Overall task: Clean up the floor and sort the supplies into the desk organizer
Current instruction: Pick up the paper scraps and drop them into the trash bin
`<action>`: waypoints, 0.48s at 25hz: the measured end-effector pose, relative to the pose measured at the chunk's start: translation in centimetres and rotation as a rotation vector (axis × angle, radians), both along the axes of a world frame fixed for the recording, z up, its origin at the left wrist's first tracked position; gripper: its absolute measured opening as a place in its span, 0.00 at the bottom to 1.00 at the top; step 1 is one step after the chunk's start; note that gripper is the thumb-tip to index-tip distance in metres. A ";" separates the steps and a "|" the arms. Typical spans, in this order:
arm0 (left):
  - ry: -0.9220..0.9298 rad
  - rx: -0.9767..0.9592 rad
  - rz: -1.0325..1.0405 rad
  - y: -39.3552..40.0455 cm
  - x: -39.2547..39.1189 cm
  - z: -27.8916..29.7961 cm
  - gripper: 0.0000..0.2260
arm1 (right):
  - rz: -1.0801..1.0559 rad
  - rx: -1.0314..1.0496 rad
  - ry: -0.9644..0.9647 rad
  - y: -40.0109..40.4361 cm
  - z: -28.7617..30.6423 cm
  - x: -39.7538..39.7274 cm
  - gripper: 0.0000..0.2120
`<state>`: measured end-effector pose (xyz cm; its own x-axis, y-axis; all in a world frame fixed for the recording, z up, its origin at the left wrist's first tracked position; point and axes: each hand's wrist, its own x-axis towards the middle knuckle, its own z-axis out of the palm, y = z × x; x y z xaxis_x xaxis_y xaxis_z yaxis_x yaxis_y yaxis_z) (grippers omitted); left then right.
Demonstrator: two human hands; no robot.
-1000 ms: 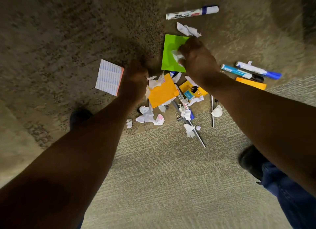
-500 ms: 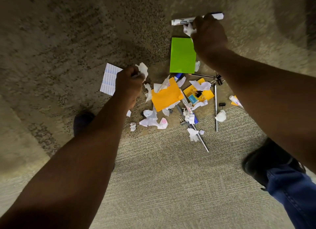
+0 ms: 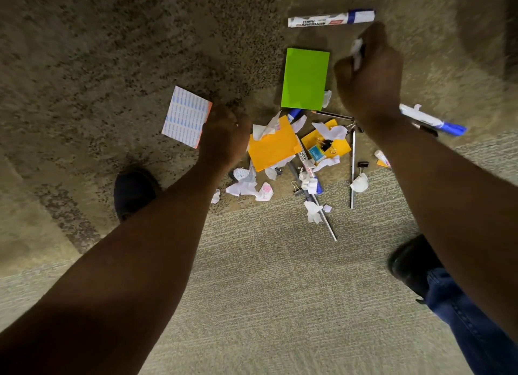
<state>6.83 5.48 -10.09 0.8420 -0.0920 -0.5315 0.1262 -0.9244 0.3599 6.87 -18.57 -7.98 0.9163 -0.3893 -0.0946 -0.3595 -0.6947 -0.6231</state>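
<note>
Supplies and torn paper litter the carpet. My right hand [image 3: 370,80] hovers to the right of the green sticky pad [image 3: 305,79], closed on a crumpled white paper scrap [image 3: 357,52]. My left hand [image 3: 224,139] is a closed fist at the left edge of the orange sticky pad [image 3: 273,150]; only a speck of white shows in it. A whiteboard marker [image 3: 330,18] lies beyond the green pad. White scraps [image 3: 246,182] lie below the orange pad, and another crumpled scrap [image 3: 359,183] lies by a pen [image 3: 352,167]. The desk organizer is not in view.
A white label pad [image 3: 186,116] lies left of my left hand. A yellow pad [image 3: 340,147] carries binder clips and a small blue box. A blue-capped marker [image 3: 431,119] shows behind my right wrist. My shoes [image 3: 134,192] [image 3: 412,262] stand either side of the pile.
My right hand pulled back from the whiteboard marker to the right of the green pad, carrying the scrap. My left hand shifted right toward the orange pad, and its scrap no longer shows.
</note>
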 end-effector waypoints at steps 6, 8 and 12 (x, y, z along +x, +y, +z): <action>-0.015 0.085 -0.247 -2.6 -2.5 -1.1 0.25 | 0.165 -0.147 0.378 2.1 -1.6 -8.5 0.11; -0.002 0.152 -0.308 -3.3 -2.9 -1.4 0.18 | 0.190 -0.169 0.452 1.7 -2.5 -9.9 0.14; 0.003 0.024 -0.289 -2.8 -2.7 -1.5 0.12 | 0.261 -0.191 0.489 1.3 -3.9 -9.5 0.12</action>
